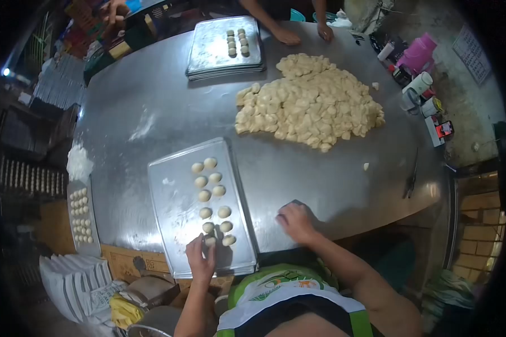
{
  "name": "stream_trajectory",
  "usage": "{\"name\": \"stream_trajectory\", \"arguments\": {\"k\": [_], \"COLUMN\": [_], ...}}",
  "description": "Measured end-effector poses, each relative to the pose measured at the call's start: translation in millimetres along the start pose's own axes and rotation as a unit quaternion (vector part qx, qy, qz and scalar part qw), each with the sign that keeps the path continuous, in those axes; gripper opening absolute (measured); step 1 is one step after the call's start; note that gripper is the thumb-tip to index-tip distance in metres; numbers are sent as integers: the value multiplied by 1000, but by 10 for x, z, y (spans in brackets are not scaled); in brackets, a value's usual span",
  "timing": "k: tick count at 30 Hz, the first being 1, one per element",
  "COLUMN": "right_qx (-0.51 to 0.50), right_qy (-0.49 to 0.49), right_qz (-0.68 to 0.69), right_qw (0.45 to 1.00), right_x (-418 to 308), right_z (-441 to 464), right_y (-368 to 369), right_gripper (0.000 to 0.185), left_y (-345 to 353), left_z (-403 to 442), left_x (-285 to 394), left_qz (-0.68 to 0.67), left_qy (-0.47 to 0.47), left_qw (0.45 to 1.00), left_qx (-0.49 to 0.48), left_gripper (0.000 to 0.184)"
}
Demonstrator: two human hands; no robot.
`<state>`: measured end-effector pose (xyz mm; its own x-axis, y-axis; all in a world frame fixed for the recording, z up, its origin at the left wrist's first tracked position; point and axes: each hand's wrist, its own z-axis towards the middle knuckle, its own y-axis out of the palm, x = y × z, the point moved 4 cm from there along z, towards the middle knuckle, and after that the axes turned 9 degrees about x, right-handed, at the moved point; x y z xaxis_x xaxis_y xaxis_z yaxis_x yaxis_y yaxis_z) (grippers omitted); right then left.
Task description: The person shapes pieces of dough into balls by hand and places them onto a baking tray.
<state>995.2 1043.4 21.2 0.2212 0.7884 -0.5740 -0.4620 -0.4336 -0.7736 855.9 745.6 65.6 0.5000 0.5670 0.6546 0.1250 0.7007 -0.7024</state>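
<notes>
A metal baking tray (168, 210) lies near me on the steel table, with two rows of round dough balls (206, 213) on its right half. At the near end of the left row my left hand (199, 259) has its thumb and fingers about a dough ball (210, 241), which still sits on the tray. To the right of the tray, my right hand (298, 222) rests on the table with its fingers curled under. What lies beneath that palm, if anything, is hidden. A large heap of cut dough pieces (315, 101) covers the table beyond my right hand.
Stacked trays (225, 48) with several dough balls stand at the far side, near another person's hands (289, 37). White flour (80, 163) and another filled tray (83, 219) are at the left edge. A dark tool (412, 180) and containers (419, 84) line the right.
</notes>
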Motion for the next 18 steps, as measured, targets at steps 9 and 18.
{"name": "stream_trajectory", "arguments": {"k": [9, 18], "right_qx": [231, 146], "right_qy": [13, 144], "right_qz": [-119, 148], "right_qw": [965, 967], "right_x": [1413, 1724], "right_z": [2122, 541], "right_y": [-859, -860], "right_gripper": [15, 29], "left_y": [1709, 2914], "left_z": [1621, 2261], "left_x": [1560, 1888], "left_qz": [-59, -132], "left_qy": [258, 77], "left_qw": [964, 984], "left_qx": [-26, -92], "left_gripper": [36, 54]}}
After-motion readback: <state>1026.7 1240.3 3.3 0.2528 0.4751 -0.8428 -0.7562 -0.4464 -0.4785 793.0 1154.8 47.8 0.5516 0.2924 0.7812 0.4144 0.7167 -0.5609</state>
